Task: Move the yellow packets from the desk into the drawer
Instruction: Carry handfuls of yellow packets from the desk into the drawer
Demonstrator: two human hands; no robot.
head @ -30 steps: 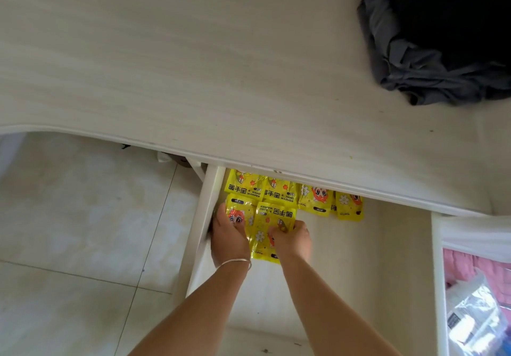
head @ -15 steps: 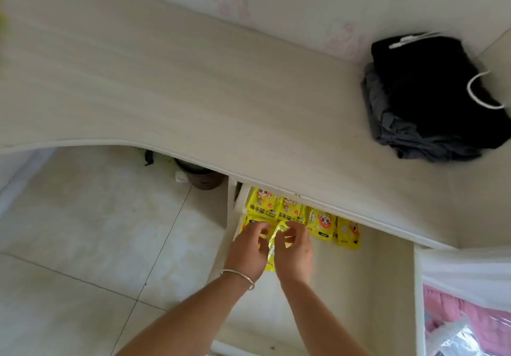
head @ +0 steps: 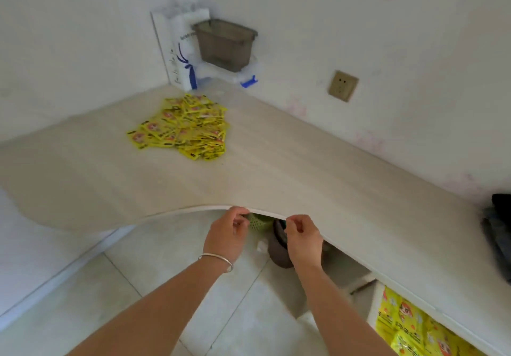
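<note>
Many glossy yellow foil packets (head: pixel 184 128) heaped on worktop (head: pixel 276 173): light, slippery; I'd pinch edges. Both hands' fingers (head: pixel 240 218) loosely curled, empty.

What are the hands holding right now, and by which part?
Nothing. Left hand and right hand are loosely curled and empty near the desk edge.

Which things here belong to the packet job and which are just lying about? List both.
Job: pile of yellow packets on the desk; packets already in the drawer; left hand and right hand, both empty.

Lying about: grey bin, wall socket, dark clothes, brown pot under the desk.
</note>
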